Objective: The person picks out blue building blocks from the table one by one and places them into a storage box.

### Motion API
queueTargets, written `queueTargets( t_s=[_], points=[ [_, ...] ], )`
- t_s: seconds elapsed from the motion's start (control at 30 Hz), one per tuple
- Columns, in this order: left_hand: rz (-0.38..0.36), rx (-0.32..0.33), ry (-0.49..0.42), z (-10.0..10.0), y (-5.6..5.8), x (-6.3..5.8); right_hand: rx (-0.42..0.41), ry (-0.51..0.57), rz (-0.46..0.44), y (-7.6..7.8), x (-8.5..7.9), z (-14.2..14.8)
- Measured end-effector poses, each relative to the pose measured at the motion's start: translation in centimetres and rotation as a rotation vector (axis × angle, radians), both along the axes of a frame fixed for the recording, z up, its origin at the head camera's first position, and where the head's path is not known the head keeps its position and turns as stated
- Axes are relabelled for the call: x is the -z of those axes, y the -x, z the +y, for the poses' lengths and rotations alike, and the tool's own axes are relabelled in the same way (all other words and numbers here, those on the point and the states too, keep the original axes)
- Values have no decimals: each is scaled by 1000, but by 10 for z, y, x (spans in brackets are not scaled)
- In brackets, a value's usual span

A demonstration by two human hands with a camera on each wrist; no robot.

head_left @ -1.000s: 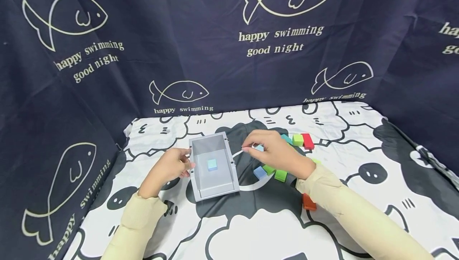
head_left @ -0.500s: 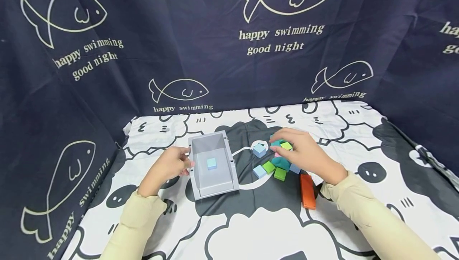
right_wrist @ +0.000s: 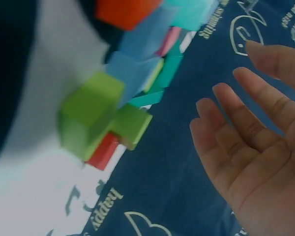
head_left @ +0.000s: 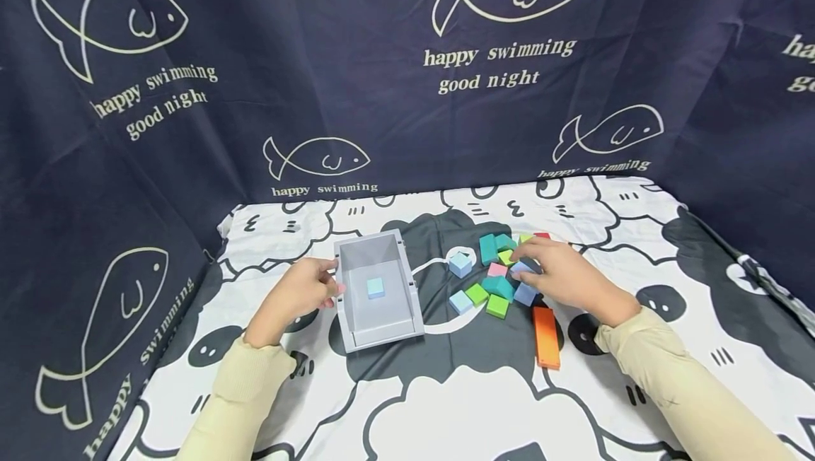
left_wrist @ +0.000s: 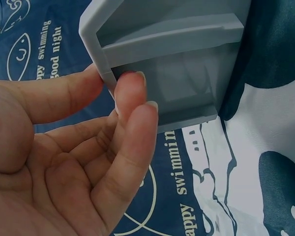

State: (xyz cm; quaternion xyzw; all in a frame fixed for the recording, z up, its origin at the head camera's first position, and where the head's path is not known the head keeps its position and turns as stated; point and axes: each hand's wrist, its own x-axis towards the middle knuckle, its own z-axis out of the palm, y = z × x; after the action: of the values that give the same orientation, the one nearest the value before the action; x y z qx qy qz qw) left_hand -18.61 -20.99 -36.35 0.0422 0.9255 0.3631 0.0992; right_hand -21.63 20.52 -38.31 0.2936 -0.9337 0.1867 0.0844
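My left hand [head_left: 299, 297] pinches the left rim of a grey plastic box [head_left: 382, 339]; the left wrist view shows thumb and fingertips on either side of that rim [left_wrist: 101, 44]. Inside the box lies one light blue block [head_left: 376, 288]. My right hand [head_left: 563, 273] hovers at the right of a loose group of toy blocks, its fingers extended and apart, holding nothing. Nearest its fingertips are a blue block [head_left: 523, 267] and a lime block [head_left: 506, 257]. The right wrist view has the open palm [right_wrist: 255, 157] apart from a yellow-green block [right_wrist: 91, 110].
Teal [head_left: 489, 249], pink [head_left: 497, 271], green [head_left: 497, 306] and pale blue blocks [head_left: 460, 264] lie right of the box. A long orange block [head_left: 545, 337] lies nearer me. A dark blue curtain [head_left: 407, 129] hangs behind the patterned cloth [head_left: 471, 418].
My right hand has moved rightward from beside the box, across the blocks to their right side, uncovering several of them. The left hand keeps its place at the box rim.
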Motion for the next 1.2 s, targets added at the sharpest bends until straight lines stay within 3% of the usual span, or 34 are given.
queueTargets(
  t_s=[0.17, 0.57, 1.2],
  points=[
    [4, 10, 9, -1, 0, -1, 12, -56, -49, 5, 8, 5],
    [4, 9, 18, 1, 0, -2, 38, -106, -60, 15, 29, 10],
    [15, 7, 20, 1, 0, -3, 34, -141, -101, 16, 30, 11]
  ],
)
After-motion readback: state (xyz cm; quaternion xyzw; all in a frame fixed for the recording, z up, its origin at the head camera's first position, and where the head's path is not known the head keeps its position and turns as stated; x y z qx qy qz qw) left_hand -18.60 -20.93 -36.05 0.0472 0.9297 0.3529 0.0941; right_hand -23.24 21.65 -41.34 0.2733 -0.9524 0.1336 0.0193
